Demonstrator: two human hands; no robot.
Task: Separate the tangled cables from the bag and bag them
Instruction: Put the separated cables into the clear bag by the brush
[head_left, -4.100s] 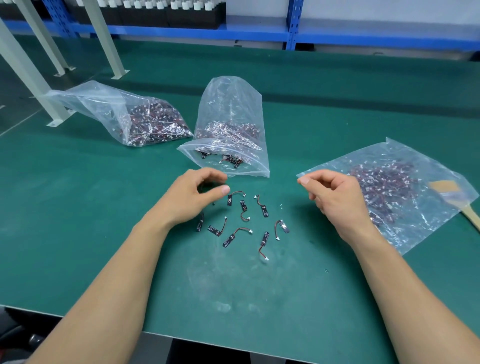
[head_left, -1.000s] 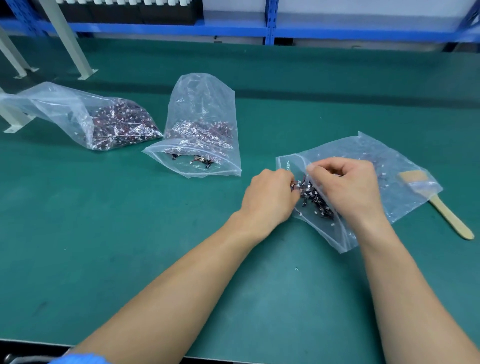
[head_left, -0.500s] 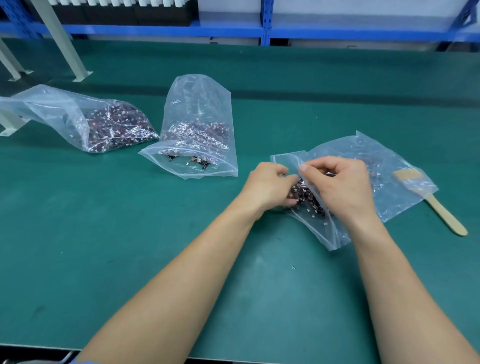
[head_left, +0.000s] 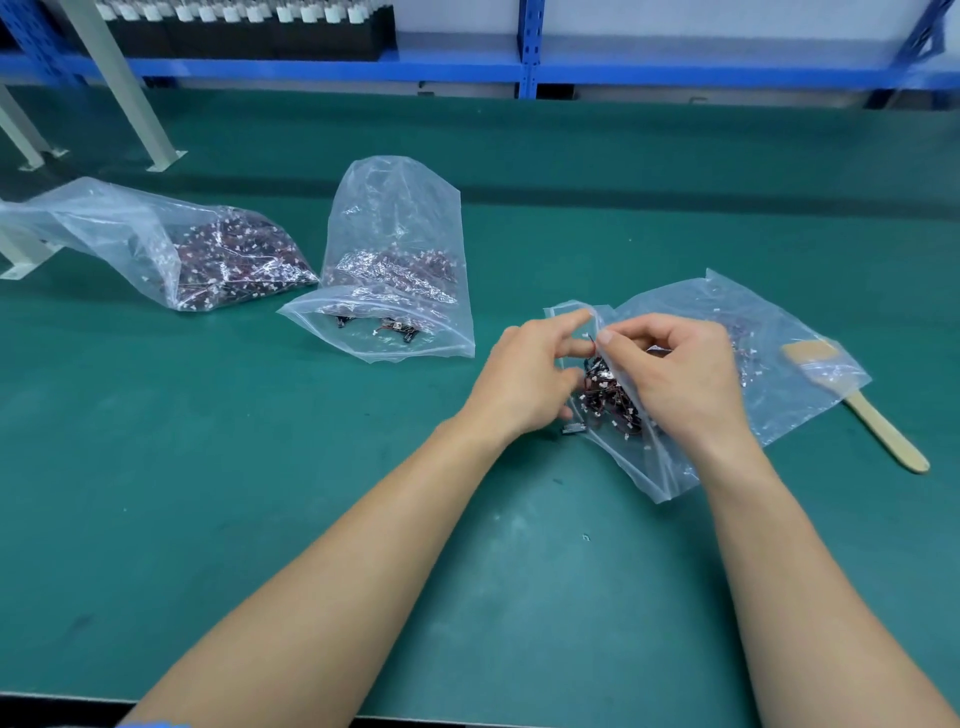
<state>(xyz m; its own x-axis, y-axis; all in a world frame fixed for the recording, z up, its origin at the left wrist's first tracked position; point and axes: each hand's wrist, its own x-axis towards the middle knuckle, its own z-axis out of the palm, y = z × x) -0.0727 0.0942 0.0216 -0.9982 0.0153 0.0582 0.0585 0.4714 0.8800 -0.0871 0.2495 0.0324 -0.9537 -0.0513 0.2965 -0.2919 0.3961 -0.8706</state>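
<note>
A clear plastic bag (head_left: 769, 332) lies flat on the green mat, its mouth facing left. My right hand (head_left: 675, 379) pinches the upper lip of that mouth between thumb and forefinger and lifts it. A clump of small red-and-black cables with white plugs (head_left: 608, 400) lies just inside the opening. My left hand (head_left: 524, 379) is at the mouth with its fingers spread loosely; the forefinger reaches the bag's rim and the thumb is close to the clump. One small cable piece (head_left: 574, 429) lies on the mat at the bag's lower lip.
Two more clear bags of cables are on the mat: one standing in the middle (head_left: 395, 291), one lying at the left (head_left: 171, 249). A wooden-handled brush (head_left: 878, 426) lies right of the held bag, its head under the bag's corner. Blue shelving (head_left: 524, 73) runs behind.
The loose cables that lay on the mat are gone from there. Both hands moved to the right bag; over the last second my left hand's fingers have spread open at its mouth.
</note>
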